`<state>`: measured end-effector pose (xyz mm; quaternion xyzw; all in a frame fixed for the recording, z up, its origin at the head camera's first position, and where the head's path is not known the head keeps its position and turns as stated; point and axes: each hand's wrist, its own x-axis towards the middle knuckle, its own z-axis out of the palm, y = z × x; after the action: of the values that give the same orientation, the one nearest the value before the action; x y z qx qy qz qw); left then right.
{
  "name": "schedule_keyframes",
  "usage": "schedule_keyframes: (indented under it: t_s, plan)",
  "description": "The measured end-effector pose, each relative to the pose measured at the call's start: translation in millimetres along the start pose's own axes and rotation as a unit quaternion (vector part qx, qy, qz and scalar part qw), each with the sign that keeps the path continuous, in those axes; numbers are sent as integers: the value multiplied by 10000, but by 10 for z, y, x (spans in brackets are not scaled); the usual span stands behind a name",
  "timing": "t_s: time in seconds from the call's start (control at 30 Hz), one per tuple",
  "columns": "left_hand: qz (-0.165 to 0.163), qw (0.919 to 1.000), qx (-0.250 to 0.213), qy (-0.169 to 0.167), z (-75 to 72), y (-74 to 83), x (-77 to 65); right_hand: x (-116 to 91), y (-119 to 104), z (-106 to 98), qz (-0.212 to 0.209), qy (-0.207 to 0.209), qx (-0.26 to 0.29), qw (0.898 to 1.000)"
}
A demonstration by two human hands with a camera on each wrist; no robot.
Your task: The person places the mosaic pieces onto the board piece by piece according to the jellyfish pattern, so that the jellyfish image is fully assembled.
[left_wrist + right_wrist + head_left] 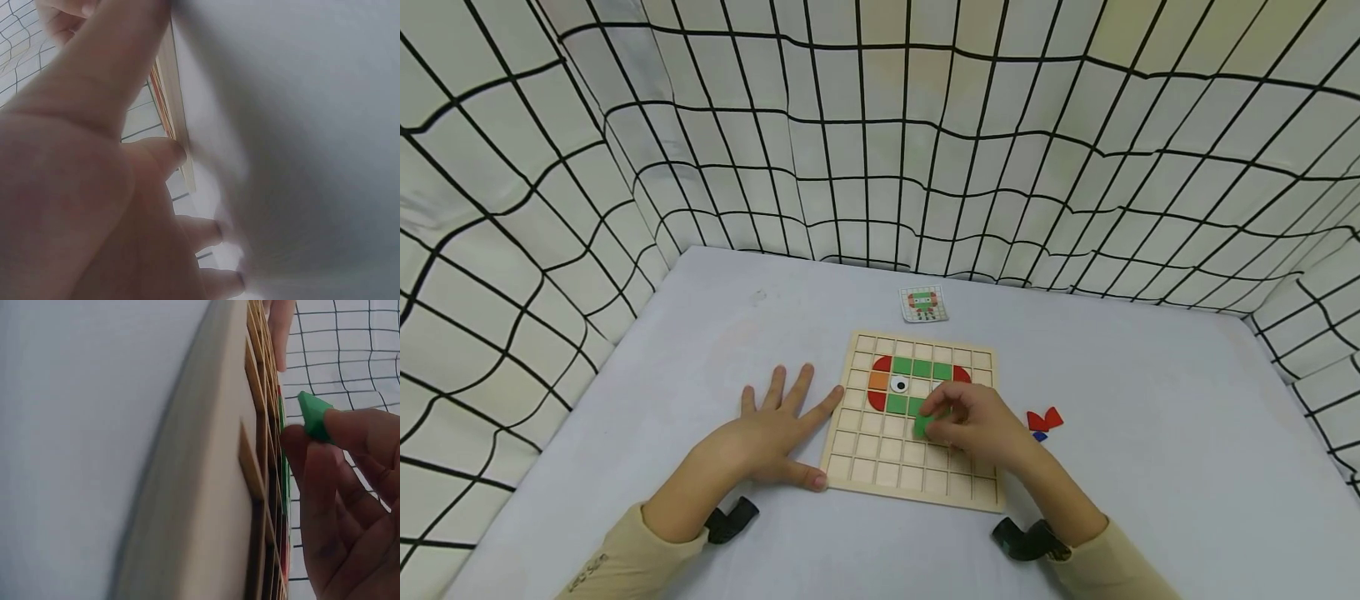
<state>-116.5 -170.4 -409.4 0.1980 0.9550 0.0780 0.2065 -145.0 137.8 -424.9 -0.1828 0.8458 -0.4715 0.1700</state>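
Observation:
A wooden grid board (887, 475) lies on the table, with red, green, orange and white eye tiles set in its upper rows. Over the board's middle my right hand (973, 421) pinches a green tile (315, 415) between thumb and fingertips, just below the row of green tiles (897, 404). The right hand covers part of the pattern's right side. Spread flat on the table, my left hand (767, 437) has its thumb and index fingertip right at the board's left edge. In the left wrist view the board's side (170, 94) shows beyond the fingers.
Behind the board lies a small picture card (923, 304) with a similar figure on a grid. Loose red pieces (1045, 418) and a blue piece (1040, 436) lie to the board's right. Black netting (865, 150) over white cloth surrounds the table (1150, 467).

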Motion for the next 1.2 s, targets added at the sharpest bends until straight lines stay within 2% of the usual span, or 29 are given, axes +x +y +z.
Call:
schedule_keyframes:
  t_s: [0.17, 0.33, 0.77, 1.2]
  plan:
    - [-15, 10000, 9, -13, -3, 4, 5, -1, -59, 67, -224, 216, -1038, 9941]
    - [-15, 10000, -5, -21, -4, 4, 6, -6, -89, 96, -269, 278, -1568, 9869]
    - [-15, 10000, -22, -14, 5, 1, 11, -11, -158, 142, -31, 597, -2336, 9705]
    - [27, 10000, -44, -12, 2, 3, 2, -4, -156, 137, -187, 208, -2370, 9711]
